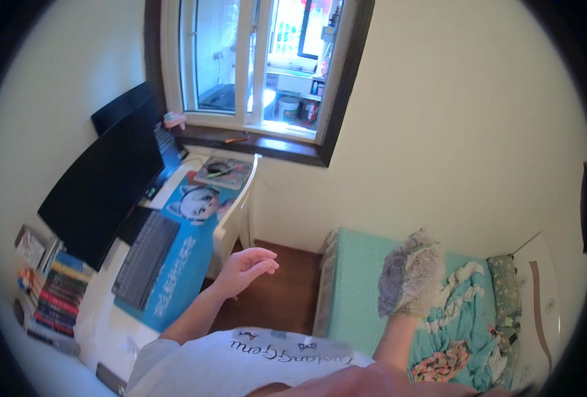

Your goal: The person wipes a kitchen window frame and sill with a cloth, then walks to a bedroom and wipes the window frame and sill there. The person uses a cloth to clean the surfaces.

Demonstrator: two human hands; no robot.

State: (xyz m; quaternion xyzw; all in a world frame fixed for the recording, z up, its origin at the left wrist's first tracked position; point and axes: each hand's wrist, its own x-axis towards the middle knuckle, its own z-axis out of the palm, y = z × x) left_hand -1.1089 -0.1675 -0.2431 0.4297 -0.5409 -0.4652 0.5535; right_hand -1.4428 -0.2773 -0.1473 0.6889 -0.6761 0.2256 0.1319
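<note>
My left hand (246,270) is raised beside the desk chair's back, fingers curled loosely with nothing in them. My right hand is hidden inside a fluffy grey mitt (415,273), which is held up over the bed's near part. Under my left forearm lies the blue desk mat (194,248) with a cartoon figure and writing on it. A black keyboard (147,258) rests on the mat's left part, in front of a curved black monitor (104,183).
Left of the keyboard stand several books (62,297). A white chair (231,218) is against the desk. The bed (358,278) bears a rumpled teal quilt (457,317) and a pillow (504,288). Above the desk's far end is a window with a dark sill (273,146).
</note>
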